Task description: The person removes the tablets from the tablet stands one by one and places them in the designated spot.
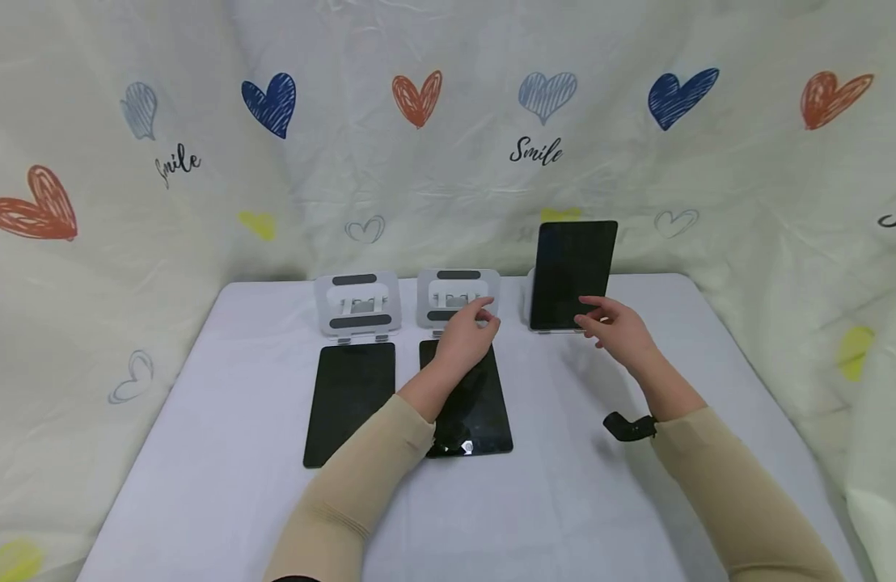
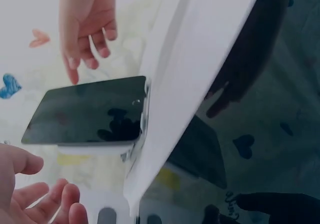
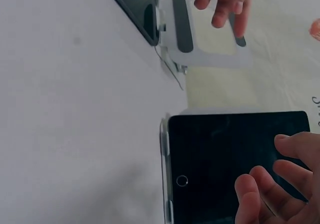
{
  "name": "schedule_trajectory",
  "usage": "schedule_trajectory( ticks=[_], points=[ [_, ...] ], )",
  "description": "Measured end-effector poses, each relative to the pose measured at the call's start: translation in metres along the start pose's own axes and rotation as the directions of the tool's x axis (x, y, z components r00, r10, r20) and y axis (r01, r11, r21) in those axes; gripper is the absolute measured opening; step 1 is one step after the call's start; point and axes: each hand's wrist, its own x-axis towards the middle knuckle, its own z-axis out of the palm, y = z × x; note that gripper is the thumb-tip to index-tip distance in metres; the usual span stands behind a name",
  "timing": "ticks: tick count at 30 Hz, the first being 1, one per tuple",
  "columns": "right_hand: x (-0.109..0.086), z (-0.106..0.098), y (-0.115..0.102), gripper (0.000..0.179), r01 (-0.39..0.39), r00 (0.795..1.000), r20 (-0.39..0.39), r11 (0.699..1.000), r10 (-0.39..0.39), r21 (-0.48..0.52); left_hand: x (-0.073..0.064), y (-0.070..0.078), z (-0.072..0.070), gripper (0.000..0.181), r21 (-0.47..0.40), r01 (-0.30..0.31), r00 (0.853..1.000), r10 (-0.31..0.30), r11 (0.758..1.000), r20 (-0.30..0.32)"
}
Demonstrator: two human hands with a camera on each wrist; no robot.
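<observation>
A black tablet [image 1: 573, 267] stands upright on a stand at the table's back right. Beside its lower right part is my right hand [image 1: 619, 330], fingers loosely bent and holding nothing; in the right wrist view the tablet's round button [image 3: 182, 181] shows. My left hand [image 1: 468, 335], also holding nothing, hovers in front of the middle white stand [image 1: 424, 301]. Under that arm a second tablet [image 1: 484, 412] lies flat, partly covered by it. The left wrist view shows the left hand [image 2: 35, 199] with fingers spread apart, near the standing tablet [image 2: 90, 114].
Another white stand [image 1: 323, 311] with dark grey pads is at the back left, a third tablet [image 1: 349, 396] lying flat before it. A white cloth covers the table [image 1: 200, 453]. Behind hangs a curtain [image 1: 477, 178] printed with hearts. A black strap [image 1: 633, 427] circles the right wrist.
</observation>
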Motion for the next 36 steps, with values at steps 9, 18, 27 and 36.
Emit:
schedule_trajectory(
  ticks=[9, 18, 27, 36],
  points=[
    [0.013, -0.019, 0.007, 0.057, -0.013, 0.993, -0.119, 0.999, 0.018, 0.044, 0.023, 0.014, 0.025, 0.047, -0.051, -0.039, 0.999, 0.037, 0.998, -0.023],
    [0.034, -0.031, 0.012, 0.052, -0.044, 0.966, -0.247, 0.987, 0.081, 0.153, 0.039, 0.029, 0.045, 0.053, -0.075, -0.037, 0.999, 0.036, 0.997, -0.012],
    [0.054, -0.028, 0.021, 0.058, -0.081, 0.945, -0.313, 0.994, 0.100, 0.073, 0.055, 0.043, 0.053, 0.060, -0.092, -0.011, 0.999, 0.007, 0.996, -0.035],
    [0.063, -0.021, 0.028, 0.068, -0.070, 0.944, -0.323, 0.997, 0.061, -0.016, 0.066, 0.059, 0.057, 0.058, -0.089, 0.031, 0.997, -0.038, 0.996, -0.073]
  ],
)
